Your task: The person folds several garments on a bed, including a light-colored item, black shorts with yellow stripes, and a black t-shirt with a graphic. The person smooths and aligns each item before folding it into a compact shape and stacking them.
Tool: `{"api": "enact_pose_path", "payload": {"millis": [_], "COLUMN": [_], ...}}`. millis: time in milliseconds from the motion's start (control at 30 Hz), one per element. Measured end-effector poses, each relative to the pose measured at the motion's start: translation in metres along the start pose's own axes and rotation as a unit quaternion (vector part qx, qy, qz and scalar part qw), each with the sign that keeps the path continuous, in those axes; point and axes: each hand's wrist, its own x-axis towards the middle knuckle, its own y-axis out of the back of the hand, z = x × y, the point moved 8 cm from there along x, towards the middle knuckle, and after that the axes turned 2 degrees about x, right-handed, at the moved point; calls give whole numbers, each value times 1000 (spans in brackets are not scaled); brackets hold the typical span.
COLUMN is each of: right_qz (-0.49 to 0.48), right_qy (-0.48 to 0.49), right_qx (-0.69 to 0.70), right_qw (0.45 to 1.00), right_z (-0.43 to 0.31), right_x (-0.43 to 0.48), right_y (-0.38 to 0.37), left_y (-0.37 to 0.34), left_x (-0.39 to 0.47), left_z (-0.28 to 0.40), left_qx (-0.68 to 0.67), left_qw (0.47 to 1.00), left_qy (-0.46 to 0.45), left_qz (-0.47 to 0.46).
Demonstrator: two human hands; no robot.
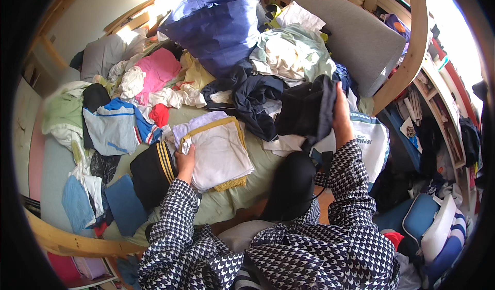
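Observation:
My left hand (186,162) lies against the left edge of a stack of folded cloths, with a white folded cloth (218,154) on top and mustard-yellow cloth showing around and beneath it. My right hand (341,112) holds a folded black garment (305,108) by its right side, its fingers partly hidden behind the fabric. Just left of the stack lies a black garment with yellow stripes (152,174). A crumpled navy garment (257,96) sits between the stack and the black garment. Grey and blue folded clothing (112,129) rests farther left.
A large blue bag (216,30) stands at the back. Beside it are a pale green and white clothes pile (294,54) and a grey cushion (348,34). A curved wooden post (415,46) rises at right, near a white printed bag (369,146). Pink clothing (158,69) lies behind.

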Motion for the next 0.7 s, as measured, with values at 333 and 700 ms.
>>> {"api": "enact_pose_path", "payload": {"millis": [333,700], "right_qz": [-132,-225], "right_qy": [-44,14], "right_qx": [82,-40], "right_qw": [987,973], "right_z": [12,83], "right_x": [-132,-132], "right_y": [-102,-156], "left_y": [64,137], "left_x": [-214,-246], "left_z": [212,182], "left_qx": [-174,-122], "left_qw": [833,815], "left_qy": [-522,-562], "left_qz": [-54,-75]}}
